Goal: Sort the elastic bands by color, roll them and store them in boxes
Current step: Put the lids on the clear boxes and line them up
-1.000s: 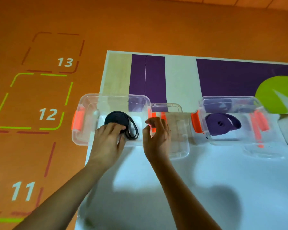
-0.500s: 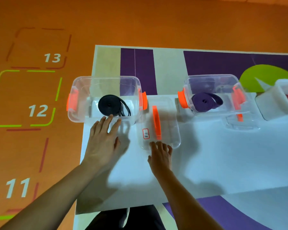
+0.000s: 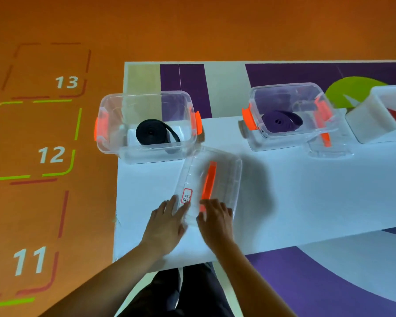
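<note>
A rolled black elastic band [image 3: 150,132] lies in the clear box [image 3: 111,143] with orange latches at the table's left end. A rolled purple band [image 3: 281,121] lies in a second clear box [image 3: 284,86] to the right. Between them and nearer to me, a clear lid [image 3: 224,177] with an orange handle is tilted and blurred, its shadow cast to the right. My left hand [image 3: 167,221] holds its near left corner beside a red-framed label. My right hand [image 3: 215,221] holds its near edge at the end of the handle.
Another clear lid [image 3: 329,145] leans against the purple band's box. A white box [image 3: 370,120] with something red inside stands at the far right. The white table [image 3: 306,197] ends just behind my hands. An orange floor with numbered squares lies to the left.
My left hand has left the black band's box and come over to the lid. Both hands now hold the lid's near end, and the lid has swung and tilted toward the left box.
</note>
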A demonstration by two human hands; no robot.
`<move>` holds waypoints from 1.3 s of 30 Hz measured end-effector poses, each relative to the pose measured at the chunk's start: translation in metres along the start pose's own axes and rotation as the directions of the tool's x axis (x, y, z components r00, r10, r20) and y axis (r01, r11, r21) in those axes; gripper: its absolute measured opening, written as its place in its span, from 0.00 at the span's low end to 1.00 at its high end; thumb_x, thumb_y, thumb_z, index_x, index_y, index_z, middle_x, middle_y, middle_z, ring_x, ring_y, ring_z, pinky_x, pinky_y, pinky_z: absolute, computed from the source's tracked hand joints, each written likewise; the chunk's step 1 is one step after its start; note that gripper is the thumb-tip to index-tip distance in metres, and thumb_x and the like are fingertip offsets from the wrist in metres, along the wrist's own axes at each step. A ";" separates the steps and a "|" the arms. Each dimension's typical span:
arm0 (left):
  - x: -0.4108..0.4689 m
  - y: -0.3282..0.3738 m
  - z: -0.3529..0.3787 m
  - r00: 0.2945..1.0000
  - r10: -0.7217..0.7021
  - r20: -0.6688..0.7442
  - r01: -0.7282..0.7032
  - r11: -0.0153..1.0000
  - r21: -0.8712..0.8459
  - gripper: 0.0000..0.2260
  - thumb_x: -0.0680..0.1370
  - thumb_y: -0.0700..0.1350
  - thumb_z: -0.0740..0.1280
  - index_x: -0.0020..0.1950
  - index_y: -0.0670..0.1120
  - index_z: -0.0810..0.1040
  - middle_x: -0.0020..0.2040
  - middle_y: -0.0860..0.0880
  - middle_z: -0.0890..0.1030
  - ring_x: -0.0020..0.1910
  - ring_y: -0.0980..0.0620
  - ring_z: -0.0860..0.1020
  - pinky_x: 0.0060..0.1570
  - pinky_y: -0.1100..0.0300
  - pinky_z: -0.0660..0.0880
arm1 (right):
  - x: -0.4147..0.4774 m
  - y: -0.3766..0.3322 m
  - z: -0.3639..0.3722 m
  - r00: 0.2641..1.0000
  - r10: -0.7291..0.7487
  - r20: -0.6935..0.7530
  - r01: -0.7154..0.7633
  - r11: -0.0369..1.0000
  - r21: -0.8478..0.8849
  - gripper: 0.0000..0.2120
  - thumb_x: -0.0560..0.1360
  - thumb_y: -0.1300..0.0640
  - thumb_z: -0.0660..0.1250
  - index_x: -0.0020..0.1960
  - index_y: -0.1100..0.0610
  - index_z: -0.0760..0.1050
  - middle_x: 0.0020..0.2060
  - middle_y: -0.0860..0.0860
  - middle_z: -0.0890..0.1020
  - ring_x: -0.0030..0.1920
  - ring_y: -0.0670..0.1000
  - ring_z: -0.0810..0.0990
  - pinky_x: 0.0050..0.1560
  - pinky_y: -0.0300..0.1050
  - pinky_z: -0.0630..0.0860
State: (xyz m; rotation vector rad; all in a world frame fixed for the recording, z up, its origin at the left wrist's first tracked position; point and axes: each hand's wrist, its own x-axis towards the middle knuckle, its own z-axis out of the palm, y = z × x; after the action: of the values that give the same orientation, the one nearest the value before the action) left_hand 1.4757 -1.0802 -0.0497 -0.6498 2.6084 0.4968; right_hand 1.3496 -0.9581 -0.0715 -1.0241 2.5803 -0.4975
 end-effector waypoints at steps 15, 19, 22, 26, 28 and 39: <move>-0.043 -0.061 0.010 0.929 -0.353 -0.115 0.358 0.933 0.026 0.23 0.75 0.50 0.67 0.71 0.52 0.73 0.74 0.38 0.66 0.66 0.36 0.73 0.60 0.44 0.73 | 0.088 0.004 -0.017 0.937 0.084 0.339 -0.001 0.971 -0.238 0.35 0.81 0.47 0.64 0.82 0.53 0.53 0.78 0.54 0.62 0.76 0.60 0.64 0.73 0.54 0.60; -0.062 -0.067 0.016 0.817 -0.576 0.042 0.569 0.792 -0.222 0.30 0.81 0.50 0.64 0.80 0.57 0.55 0.72 0.42 0.66 0.68 0.39 0.70 0.64 0.46 0.71 | 0.060 -0.014 0.000 0.948 0.171 0.269 -0.154 0.985 -0.082 0.29 0.79 0.45 0.65 0.77 0.52 0.63 0.72 0.57 0.69 0.70 0.62 0.70 0.70 0.55 0.65; -0.073 -0.063 0.020 0.824 -0.563 0.066 0.529 0.721 -0.448 0.25 0.81 0.46 0.64 0.78 0.50 0.62 0.67 0.41 0.74 0.66 0.37 0.72 0.64 0.46 0.71 | 0.042 -0.027 0.006 0.942 0.214 0.260 -0.212 0.977 -0.037 0.30 0.78 0.41 0.66 0.76 0.51 0.65 0.70 0.57 0.73 0.69 0.62 0.72 0.70 0.56 0.63; -0.090 -0.066 0.019 0.817 -0.575 0.042 0.454 0.597 -0.662 0.23 0.81 0.41 0.65 0.75 0.46 0.66 0.71 0.40 0.68 0.70 0.36 0.70 0.67 0.48 0.70 | 0.021 -0.043 0.006 0.944 0.248 0.218 -0.280 0.952 0.127 0.32 0.77 0.43 0.69 0.76 0.51 0.64 0.69 0.56 0.72 0.67 0.61 0.72 0.70 0.57 0.64; -0.098 -0.075 0.018 0.772 -0.632 -0.063 0.378 0.537 -0.755 0.23 0.79 0.36 0.67 0.74 0.44 0.69 0.71 0.39 0.68 0.71 0.38 0.70 0.69 0.50 0.68 | 0.014 -0.048 0.006 0.957 0.229 0.176 -0.272 0.922 0.276 0.35 0.77 0.47 0.72 0.78 0.56 0.64 0.67 0.58 0.70 0.65 0.62 0.74 0.69 0.58 0.69; -0.105 -0.108 -0.059 0.527 -0.686 -0.502 0.070 0.623 -0.779 0.24 0.76 0.32 0.67 0.71 0.47 0.71 0.67 0.47 0.75 0.65 0.44 0.74 0.61 0.46 0.75 | 0.024 -0.087 -0.035 0.976 0.030 -0.215 0.084 0.860 0.503 0.27 0.77 0.70 0.68 0.74 0.61 0.70 0.55 0.53 0.69 0.50 0.47 0.75 0.51 0.36 0.73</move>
State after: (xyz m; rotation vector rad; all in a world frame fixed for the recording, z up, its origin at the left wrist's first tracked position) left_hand 1.5983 -1.1566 0.0231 -2.1446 2.7324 1.2874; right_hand 1.3702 -1.0271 -0.0070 -0.8490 2.3928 -1.2843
